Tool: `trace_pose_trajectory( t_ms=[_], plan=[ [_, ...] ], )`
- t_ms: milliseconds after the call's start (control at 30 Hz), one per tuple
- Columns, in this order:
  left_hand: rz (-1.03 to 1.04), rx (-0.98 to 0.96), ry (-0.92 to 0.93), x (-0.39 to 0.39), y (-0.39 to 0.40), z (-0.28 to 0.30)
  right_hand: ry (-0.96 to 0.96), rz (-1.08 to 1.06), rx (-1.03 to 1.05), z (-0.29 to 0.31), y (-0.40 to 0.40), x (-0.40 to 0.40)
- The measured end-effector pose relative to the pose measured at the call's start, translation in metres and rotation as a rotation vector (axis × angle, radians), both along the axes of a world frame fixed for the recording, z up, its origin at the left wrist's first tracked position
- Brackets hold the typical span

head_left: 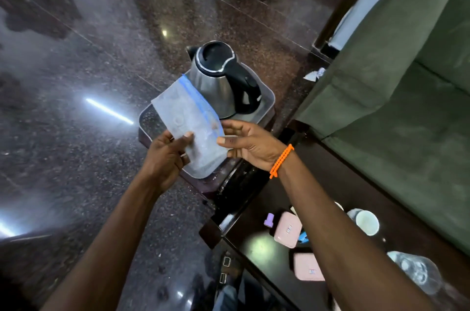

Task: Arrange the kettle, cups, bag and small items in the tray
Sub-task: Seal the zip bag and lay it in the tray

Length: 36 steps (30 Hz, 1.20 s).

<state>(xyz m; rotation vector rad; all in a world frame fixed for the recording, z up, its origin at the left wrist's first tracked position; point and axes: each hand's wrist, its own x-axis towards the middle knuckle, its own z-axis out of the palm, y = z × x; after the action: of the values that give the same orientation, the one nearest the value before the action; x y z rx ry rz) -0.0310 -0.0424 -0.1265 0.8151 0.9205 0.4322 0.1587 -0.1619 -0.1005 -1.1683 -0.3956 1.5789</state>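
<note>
Bag, a clear zip pouch with a blue seal strip, hung over the tray, just in front of the kettle that already stood in it. It looked light, limp and slick, best held by its stiffer edges. The left hand pinched its near edge, thumb on top; the right hand was spread, fingertips touching the sealed side. The tray sat on a low dark stand over polished stone floor. A cup and pink cases waited on the dark table, beside a green sofa.
</note>
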Motion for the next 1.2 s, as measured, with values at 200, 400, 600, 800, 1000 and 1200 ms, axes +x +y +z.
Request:
trace_pose_trajectory(
  t_ms=[200,400,600,800,1000,1200],
  plan=[
    [0.002,0.081,0.038,-0.005,0.037,-0.004,-0.251,0.376,-0.032,-0.003,0.042,-0.006],
    [-0.04,0.128,0.156,-0.012,0.057,-0.009,-0.412,0.473,0.037,-0.002,0.071,-0.014],
    [-0.023,0.164,0.193,-0.01,0.06,-0.015,-0.557,0.651,-0.046,-0.007,0.087,-0.018],
    [0.236,0.265,0.284,-0.016,0.07,-0.024,-0.648,0.06,-0.14,-0.017,0.084,0.0],
    [0.142,0.215,0.228,-0.013,0.049,-0.024,-0.523,0.186,-0.159,-0.02,0.088,-0.016],
    [0.221,0.023,0.061,-0.004,0.032,-0.022,-0.111,-0.031,-0.221,-0.032,0.09,-0.035]
  ],
)
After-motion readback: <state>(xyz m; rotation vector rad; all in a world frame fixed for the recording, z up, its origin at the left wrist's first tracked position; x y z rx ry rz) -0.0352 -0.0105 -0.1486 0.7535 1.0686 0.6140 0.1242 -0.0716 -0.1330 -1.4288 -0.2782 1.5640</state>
